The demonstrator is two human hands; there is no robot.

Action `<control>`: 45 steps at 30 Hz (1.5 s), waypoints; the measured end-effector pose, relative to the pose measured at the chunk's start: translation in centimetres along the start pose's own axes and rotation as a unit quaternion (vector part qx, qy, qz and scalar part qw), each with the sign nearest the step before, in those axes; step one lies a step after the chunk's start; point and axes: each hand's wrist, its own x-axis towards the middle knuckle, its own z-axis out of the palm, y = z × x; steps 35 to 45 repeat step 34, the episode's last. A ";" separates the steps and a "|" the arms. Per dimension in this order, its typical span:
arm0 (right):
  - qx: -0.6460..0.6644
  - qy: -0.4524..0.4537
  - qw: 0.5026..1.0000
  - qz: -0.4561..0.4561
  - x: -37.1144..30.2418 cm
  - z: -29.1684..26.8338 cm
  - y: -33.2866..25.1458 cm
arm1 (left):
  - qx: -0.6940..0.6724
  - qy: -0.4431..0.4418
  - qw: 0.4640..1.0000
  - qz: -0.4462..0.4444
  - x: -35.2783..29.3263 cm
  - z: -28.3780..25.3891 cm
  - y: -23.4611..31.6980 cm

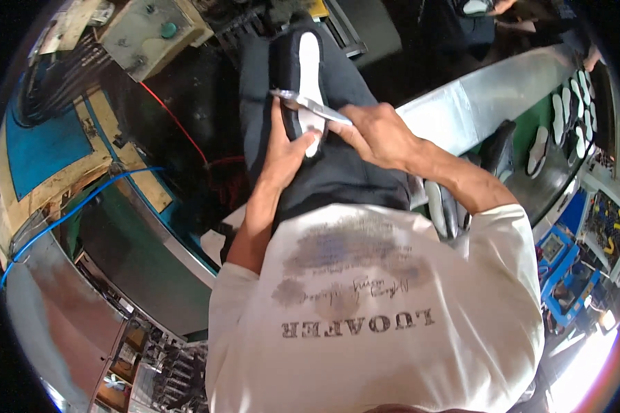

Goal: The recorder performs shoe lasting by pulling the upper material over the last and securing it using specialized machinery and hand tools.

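Note:
A black shoe upper [293,65] with a white insole [310,65] facing up lies lengthwise over my dark-trousered lap, its far end pointing away from me. My left hand [286,153] grips its near part, thumb pressed on the insole and fingers along the left side. In my right hand [382,134] is a pair of silver metal pliers [320,110], held slantwise across the insole. Their head is at the shoe's left edge, close to my left fingertips. My right fingers wrap round the handle end; the exact shape of the jaws is too small to tell.
On my right, a metal-edged bench [455,113] runs away, with several white-soled shoe pieces [539,148] on its green top. A blue crate [561,275] stands beyond. To my left are a blue hose [83,210], a red cable [176,120] and a wooden-framed blue panel [45,148]. Another person's hand [523,26] shows far right.

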 end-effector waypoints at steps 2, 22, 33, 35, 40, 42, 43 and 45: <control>0.127 0.096 0.972 -0.171 0.2 -0.3 -0.2 | -0.035 -0.005 0.998 -0.060 0.2 -0.1 0.0; -0.076 0.181 0.980 0.014 1.3 2.5 4.4 | -0.288 -0.038 0.954 -0.077 -0.1 -1.1 1.1; -0.020 0.176 0.982 0.065 1.1 1.8 2.0 | -0.498 -0.123 0.854 -0.091 -1.0 -4.5 -0.5; 0.125 0.185 0.964 0.146 0.6 1.5 2.0 | -0.532 -0.119 0.834 -0.086 -1.5 -4.6 -1.2; 0.125 0.185 0.964 0.146 0.6 1.5 2.0 | -0.532 -0.119 0.834 -0.086 -1.5 -4.6 -1.2; 0.125 0.185 0.964 0.146 0.6 1.5 2.0 | -0.532 -0.119 0.834 -0.086 -1.5 -4.6 -1.2; 0.125 0.185 0.964 0.146 0.6 1.5 2.0 | -0.532 -0.119 0.834 -0.086 -1.5 -4.6 -1.2; 0.125 0.185 0.964 0.146 0.6 1.5 2.0 | -0.532 -0.119 0.834 -0.086 -1.5 -4.6 -1.2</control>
